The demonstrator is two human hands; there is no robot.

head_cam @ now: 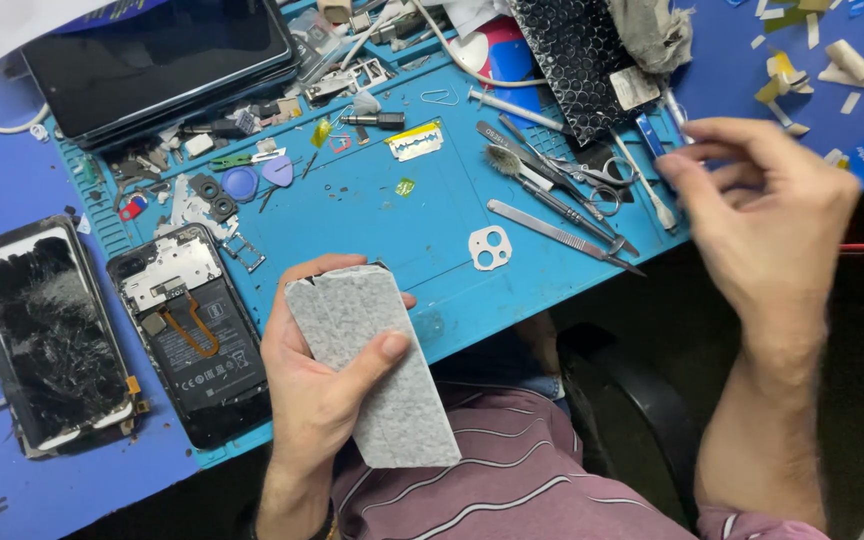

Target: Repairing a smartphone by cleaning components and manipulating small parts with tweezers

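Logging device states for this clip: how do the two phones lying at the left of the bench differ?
The far-left phone lies screen up, its black glass shattered and lifting from a white frame; the opened phone beside it lies with its back off, showing a battery, an orange flex cable and a metal shield. The far-left phone rests on the bare blue table; the opened phone lies on the blue work mat. Both lie flat, untouched by either hand.

A grey, speckled phone panel [377, 360] against a maroon shirt [512, 480] with thin white stripes; a bright blue repair mat [392, 215] on a deeper blue desk [12, 170]; black cracked screen [47, 335].
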